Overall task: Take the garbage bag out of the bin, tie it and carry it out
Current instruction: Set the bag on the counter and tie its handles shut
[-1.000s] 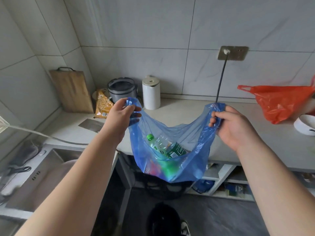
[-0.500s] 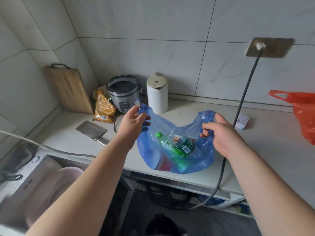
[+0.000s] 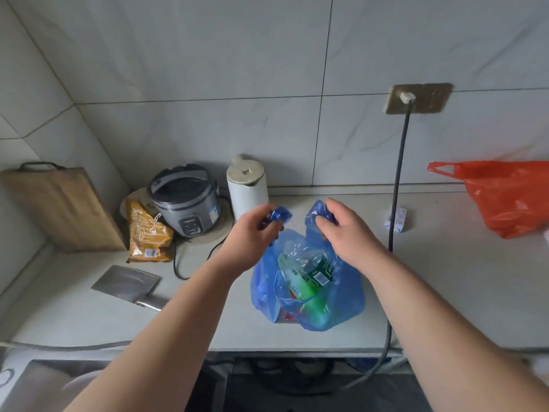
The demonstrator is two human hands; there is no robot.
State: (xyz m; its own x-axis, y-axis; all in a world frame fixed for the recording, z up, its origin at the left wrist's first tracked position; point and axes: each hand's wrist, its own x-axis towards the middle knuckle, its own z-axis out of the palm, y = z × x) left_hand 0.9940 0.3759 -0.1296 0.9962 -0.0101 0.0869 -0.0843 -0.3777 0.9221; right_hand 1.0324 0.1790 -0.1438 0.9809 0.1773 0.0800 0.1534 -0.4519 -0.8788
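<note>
The blue garbage bag rests on the pale countertop, near its front edge. Through its mouth I see a green-labelled plastic bottle and other rubbish. My left hand pinches the bag's left handle, and my right hand grips the right handle. Both handles are held up above the bag, a small gap apart. The bin is not in view.
Behind the bag stand a white kettle and a grey rice cooker. A cutting board, snack packets and a cleaver lie left. A black cable hangs from a wall socket. An orange bag sits right.
The bag went from hanging in the air in front of the counter to resting on the countertop. My hands have come closer together, bringing the two handles nearly side by side.
</note>
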